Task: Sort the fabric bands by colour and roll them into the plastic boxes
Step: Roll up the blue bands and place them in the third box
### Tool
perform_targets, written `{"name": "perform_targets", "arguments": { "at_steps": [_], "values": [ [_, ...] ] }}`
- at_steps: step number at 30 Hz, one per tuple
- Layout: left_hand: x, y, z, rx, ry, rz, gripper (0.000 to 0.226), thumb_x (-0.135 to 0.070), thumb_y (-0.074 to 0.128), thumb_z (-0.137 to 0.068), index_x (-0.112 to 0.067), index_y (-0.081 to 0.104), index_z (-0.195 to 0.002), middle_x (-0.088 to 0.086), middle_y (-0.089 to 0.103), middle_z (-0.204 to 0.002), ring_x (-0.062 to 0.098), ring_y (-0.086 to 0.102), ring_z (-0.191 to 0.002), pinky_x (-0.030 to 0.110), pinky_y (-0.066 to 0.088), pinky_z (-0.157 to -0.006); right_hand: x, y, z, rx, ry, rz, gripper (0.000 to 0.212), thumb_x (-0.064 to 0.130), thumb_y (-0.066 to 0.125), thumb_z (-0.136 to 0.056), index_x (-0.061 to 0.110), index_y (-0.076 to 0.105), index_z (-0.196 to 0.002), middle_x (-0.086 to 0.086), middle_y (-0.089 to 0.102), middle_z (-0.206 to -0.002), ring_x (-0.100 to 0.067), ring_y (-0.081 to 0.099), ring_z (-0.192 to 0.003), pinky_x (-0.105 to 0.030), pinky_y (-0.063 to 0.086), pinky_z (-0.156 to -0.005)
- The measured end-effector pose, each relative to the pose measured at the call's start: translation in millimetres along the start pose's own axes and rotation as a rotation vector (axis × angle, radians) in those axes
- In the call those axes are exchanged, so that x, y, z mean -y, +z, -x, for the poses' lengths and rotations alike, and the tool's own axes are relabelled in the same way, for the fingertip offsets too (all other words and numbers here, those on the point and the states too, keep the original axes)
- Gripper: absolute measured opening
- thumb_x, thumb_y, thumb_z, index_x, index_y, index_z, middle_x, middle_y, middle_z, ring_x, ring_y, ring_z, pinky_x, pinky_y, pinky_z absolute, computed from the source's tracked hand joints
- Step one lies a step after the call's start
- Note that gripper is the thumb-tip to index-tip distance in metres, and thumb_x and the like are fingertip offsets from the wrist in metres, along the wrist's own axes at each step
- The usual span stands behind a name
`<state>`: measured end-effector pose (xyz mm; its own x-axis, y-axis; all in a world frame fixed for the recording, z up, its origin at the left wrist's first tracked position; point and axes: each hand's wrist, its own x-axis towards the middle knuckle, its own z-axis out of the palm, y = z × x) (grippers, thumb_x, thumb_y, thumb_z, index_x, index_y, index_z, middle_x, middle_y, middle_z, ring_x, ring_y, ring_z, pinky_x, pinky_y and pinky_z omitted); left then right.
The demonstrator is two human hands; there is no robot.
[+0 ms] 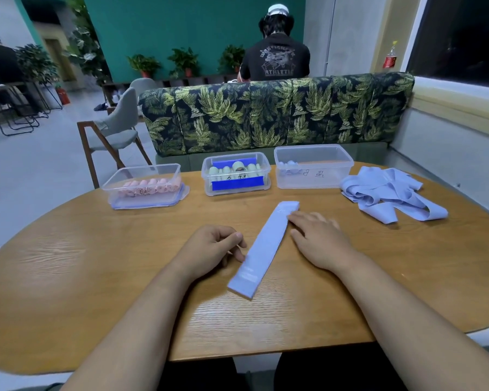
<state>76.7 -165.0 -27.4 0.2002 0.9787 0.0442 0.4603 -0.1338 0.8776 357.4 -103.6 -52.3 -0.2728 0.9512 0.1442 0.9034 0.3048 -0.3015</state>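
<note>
The step in hand is the rolling of one blue fabric band (261, 249). It lies flat and straight on the desk (96, 263) right in front of the person, running from about 7 o'clock at its near end to 1 o'clock at its far end, with no turn rolled into it yet. Sorting looks largely done. At 11 o'clock is the box of pink rolls (141, 201), at 12 o'clock the box of pale rolls (206, 176), and at 1 o'clock the clear plastic box (322, 179) holds only a few blue rolls (288, 165) in its left corner. A loose pile of blue bands (390, 193) waits at 2 o'clock, just beside that box.

The left hand (209, 246) sits at 9 o'clock of the band, its fingers (239, 258) curled inward with the thumb above them. A fingertip touches the band's left edge, but whether the edge is actually pinched I cannot tell. The right hand (319, 238) lies palm down at 3 o'clock of the band, its fingers (297, 217) straight and slightly spread, the tips touching the band's right edge near its far end. It grips nothing.

The next move, as I judge it, calls for both hands to go to one end of the band, tuck a tight first fold and roll it evenly along its length — the edges kept in line so the roll does not cone. The finished roll then belongs in the 1 o'clock box beside the other blue ones.
</note>
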Motion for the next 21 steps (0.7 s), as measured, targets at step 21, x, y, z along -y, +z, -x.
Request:
{"name": "perform_targets", "arguments": {
  "at_steps": [21],
  "values": [
    [-11,24,7,0.167,0.12,-0.008,0.027,-0.023,0.055,-0.111,-0.012,0.079,-0.105,-0.001,0.082,-0.098,0.001,0.067,-0.087,0.02,0.048,-0.083,-2,2,-28,0.088,-0.029,-0.01,0.052,0.043,0.024,-0.112,0.042,0.026,-0.164,0.02,0.025,-0.171,-0.012,0.018,-0.16,-0.052,0.014,-0.127]
  ]
}}
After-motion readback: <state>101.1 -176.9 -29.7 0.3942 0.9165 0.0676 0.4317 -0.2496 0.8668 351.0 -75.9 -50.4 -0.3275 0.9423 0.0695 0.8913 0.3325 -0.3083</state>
